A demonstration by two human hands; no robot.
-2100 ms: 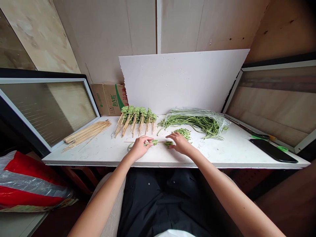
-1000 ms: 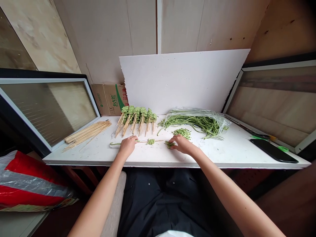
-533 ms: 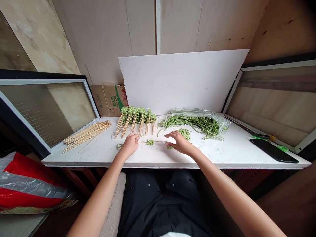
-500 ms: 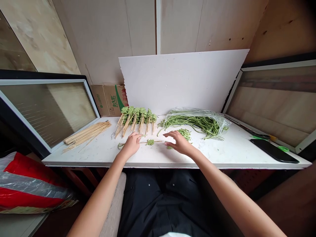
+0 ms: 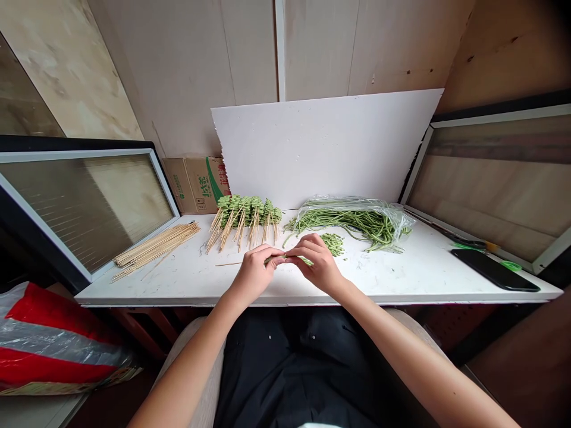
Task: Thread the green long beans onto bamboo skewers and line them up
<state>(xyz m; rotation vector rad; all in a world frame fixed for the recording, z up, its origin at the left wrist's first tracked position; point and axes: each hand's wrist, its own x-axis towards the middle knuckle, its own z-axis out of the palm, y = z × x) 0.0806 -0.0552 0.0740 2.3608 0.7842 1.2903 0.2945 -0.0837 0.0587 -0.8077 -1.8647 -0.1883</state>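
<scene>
My left hand (image 5: 256, 267) and my right hand (image 5: 314, 257) meet over the front middle of the table, both closed, fingertips nearly touching. Between them they pinch a green long bean (image 5: 269, 260); parts of it show by the fingers of each hand. A thin wooden skewer (image 5: 227, 264) sticks out to the left from behind my left hand; the rest of it is hidden, and whether the hand touches it I cannot tell. Just behind my right hand lies a pile of short-cut bean pieces (image 5: 332, 244).
Finished bean skewers (image 5: 247, 214) are stacked at the back left. Bare skewers (image 5: 156, 249) lie in a bundle at the left. A plastic bag of long beans (image 5: 357, 220) lies at the back right. A black phone (image 5: 493, 270) rests near the right edge. A white board (image 5: 330, 148) stands behind.
My hands were apart, the right one open; they have come together on the bean. The skewer threaded with bean pieces, visible between them before, is now mostly hidden.
</scene>
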